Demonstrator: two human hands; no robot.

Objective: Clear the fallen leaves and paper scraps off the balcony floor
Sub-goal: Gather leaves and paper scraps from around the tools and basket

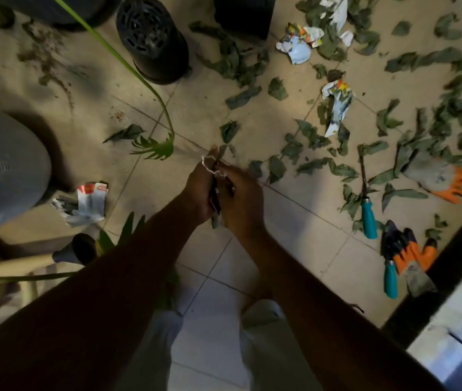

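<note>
**Floor** point(294, 230): tiled. The litter lies mainly ahead and to the right of the fingers.

**Leaves** point(320, 165): dark green and scattered widely, from just right of the fingers out to the far right, where they are densest. Judged very light, limp to brittle, and likely to crumble or slip from a loose hold. They are best raked into a heap and taken by the handful, not singly.

**Containers:**
- Grey pot point(4, 170), well left of the fingers, shows only its outside; contents not visible.
- Black pot point(150, 40), far ahead and to the left, lies on its side with its slotted base showing. What remains inside cannot be told.
- Second pot point(243, 15), far ahead at the frame edge, has its interior hidden.
- No bin or bag for the waste is in view.

**Gloves** point(446, 180) point(411, 256): two, far right among the leaves. Not part of the task; keep them out of any handful.

**Scraps** point(298, 43) point(336, 105) point(88, 204): two crumpled pieces lie ahead and to the right, and one lies left beside the grey pot. Judged light and crushable. Take each by its crumpled body.

**Tools** point(368, 218): teal-handled, right of the fingers and partly under leaves.

**Hands:** the left hand point(200, 190) and right hand point(242, 198) are pressed together. The fingers of both are curled round a small bundle point(214, 170) of white paper and leaves, held above the floor.
</note>
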